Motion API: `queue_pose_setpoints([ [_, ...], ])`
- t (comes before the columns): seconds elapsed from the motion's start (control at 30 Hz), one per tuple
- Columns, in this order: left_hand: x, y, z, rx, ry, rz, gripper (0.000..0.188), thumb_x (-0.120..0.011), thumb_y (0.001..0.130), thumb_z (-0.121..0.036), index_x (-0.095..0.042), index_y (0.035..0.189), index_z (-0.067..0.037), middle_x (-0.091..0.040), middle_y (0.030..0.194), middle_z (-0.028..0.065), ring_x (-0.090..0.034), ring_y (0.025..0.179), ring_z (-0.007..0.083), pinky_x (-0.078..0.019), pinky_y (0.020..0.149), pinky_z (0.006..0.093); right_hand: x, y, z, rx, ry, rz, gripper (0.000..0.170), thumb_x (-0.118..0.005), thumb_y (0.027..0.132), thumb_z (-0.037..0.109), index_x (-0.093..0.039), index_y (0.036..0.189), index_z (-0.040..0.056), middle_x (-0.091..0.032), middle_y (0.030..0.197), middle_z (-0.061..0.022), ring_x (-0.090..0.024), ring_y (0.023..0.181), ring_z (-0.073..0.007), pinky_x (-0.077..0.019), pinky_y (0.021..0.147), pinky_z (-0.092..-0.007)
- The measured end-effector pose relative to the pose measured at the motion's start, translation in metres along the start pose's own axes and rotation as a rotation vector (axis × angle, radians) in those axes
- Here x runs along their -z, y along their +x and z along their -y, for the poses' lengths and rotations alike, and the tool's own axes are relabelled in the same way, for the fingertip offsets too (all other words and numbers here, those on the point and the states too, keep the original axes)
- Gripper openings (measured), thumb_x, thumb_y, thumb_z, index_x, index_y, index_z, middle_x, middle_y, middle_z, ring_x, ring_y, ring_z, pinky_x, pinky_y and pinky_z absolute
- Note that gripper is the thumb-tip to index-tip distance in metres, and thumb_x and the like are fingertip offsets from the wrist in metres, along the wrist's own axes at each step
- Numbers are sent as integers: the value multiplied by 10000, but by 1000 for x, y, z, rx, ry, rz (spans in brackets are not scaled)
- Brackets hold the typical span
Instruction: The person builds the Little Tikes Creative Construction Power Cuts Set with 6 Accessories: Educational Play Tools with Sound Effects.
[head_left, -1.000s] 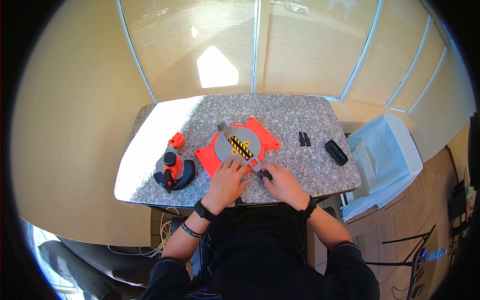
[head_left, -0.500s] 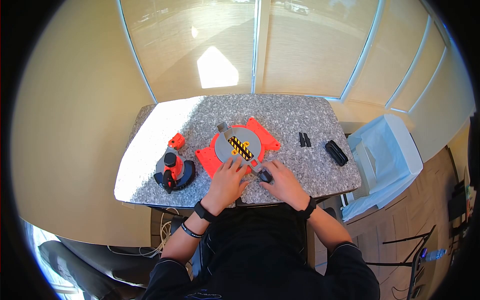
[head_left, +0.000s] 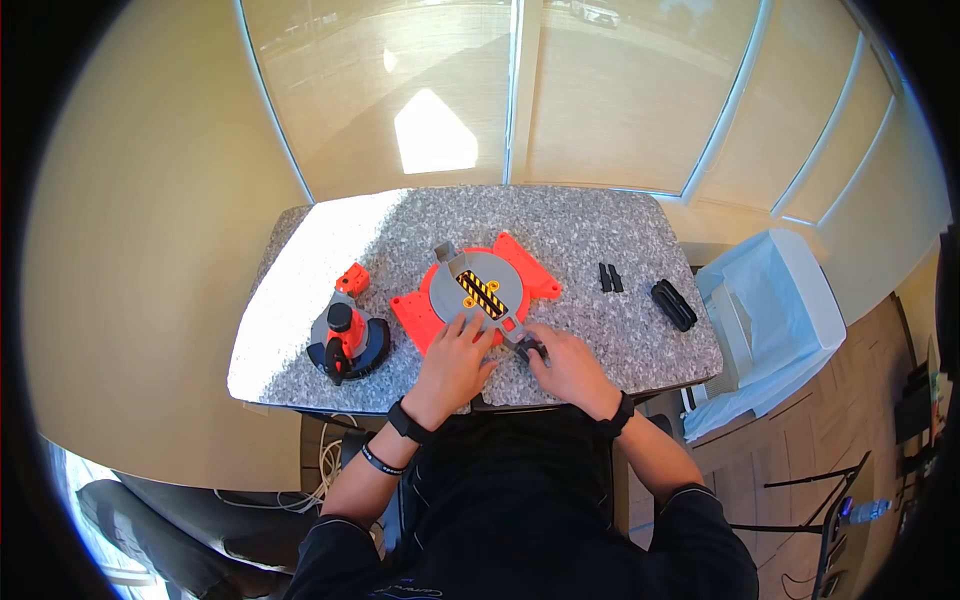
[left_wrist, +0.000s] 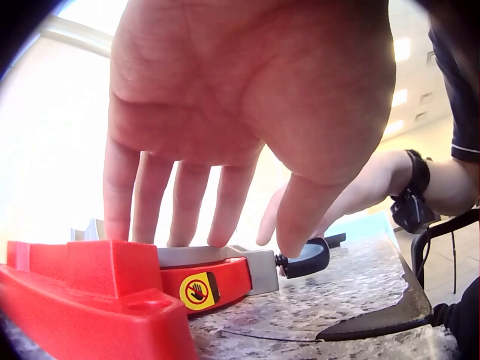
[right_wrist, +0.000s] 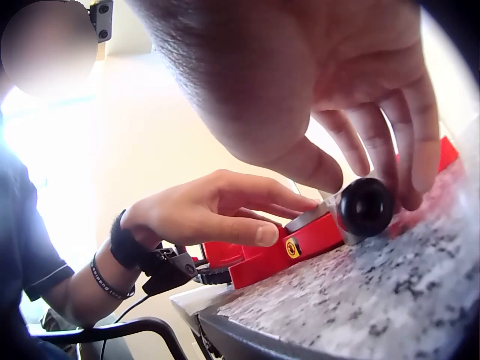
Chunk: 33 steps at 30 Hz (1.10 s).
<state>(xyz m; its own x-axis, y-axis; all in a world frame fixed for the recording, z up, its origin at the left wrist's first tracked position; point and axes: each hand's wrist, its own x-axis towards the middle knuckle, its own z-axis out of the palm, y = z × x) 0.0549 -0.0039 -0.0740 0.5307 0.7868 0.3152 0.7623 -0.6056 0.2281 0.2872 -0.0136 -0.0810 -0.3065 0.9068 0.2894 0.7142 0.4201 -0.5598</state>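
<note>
In the head view a toy saw base [head_left: 418, 320], red with a grey round table [head_left: 508, 285] and a black-and-yellow striped slot, lies mid-table. My left hand [head_left: 455, 362] rests its straight fingertips on the near edge of the grey table, palm lifted. A black knob [right_wrist: 367, 208] sticks out from the end of the base's grey arm, toward me. My right hand [head_left: 572, 370] pinches this knob between thumb and fingers. Seen from the left wrist, the knob [left_wrist: 306, 259] has a short threaded shaft [left_wrist: 281, 260] at the arm's end.
On the left stands a red-and-black toy saw head [head_left: 345, 340], a small red piece [head_left: 353, 281] behind it. To the right lie thin black strips [head_left: 610, 279] and a black case-like object [head_left: 673, 305]. A bin with a pale blue liner [head_left: 790, 300] stands beyond the table.
My right fingers have shifted round the black knob, opening slightly and closing on it again. My left hand and the saw base stay where they were.
</note>
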Motion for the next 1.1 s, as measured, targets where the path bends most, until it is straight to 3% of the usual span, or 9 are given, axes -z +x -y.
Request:
queue_pose_setpoints([
  [0.37, -2, -1, 0, -8, 8, -12, 576, -788, 871, -248, -601, 1374, -37, -560, 1465, 199, -538, 1335, 443, -491, 1083, 500, 9, 0, 13, 26, 1, 20, 455, -798, 817, 100, -596, 1222, 60, -597, 1085, -167, -648, 1000, -419, -545, 856, -489],
  [0.77, -4, -1, 0, -10, 15, -15, 578, -791, 869, -246, -594, 1368, -31, -554, 1462, 201, -534, 1332, 444, -485, 1085, 501, -2, 0, -2, -40, -29, 15, 374, -684, 896, 135, -605, 1251, 51, -675, 1049, -218, -672, 922, -435, -554, 800, -518],
  [0.83, -3, -1, -1, -10, 17, -15, 582, -792, 868, -247, -592, 1369, -29, -553, 1462, 203, -535, 1330, 447, -485, 1085, 502, 1, 0, 0, -93, -54, 88, 413, -702, 899, 172, -594, 1281, 61, -677, 1096, -222, -670, 948, -430, -551, 818, -516],
  [0.93, -3, -1, -1, -12, 18, -13, 583, -792, 868, -247, -590, 1369, -28, -552, 1462, 203, -532, 1332, 448, -484, 1086, 503, 3, -2, 3, 17, -40, -19, 475, -741, 880, 179, -577, 1312, 70, -654, 1126, -215, -666, 973, -425, -549, 834, -510],
  [1.1, -3, -1, -1, -14, 19, -21, 581, -789, 870, -249, -588, 1367, -26, -551, 1461, 203, -527, 1338, 447, -480, 1090, 505, 9, -1, 8, 18, -37, 20, 525, -820, 830, 160, -593, 1296, 75, -626, 1145, -186, -691, 955, -386, -570, 822, -460],
])
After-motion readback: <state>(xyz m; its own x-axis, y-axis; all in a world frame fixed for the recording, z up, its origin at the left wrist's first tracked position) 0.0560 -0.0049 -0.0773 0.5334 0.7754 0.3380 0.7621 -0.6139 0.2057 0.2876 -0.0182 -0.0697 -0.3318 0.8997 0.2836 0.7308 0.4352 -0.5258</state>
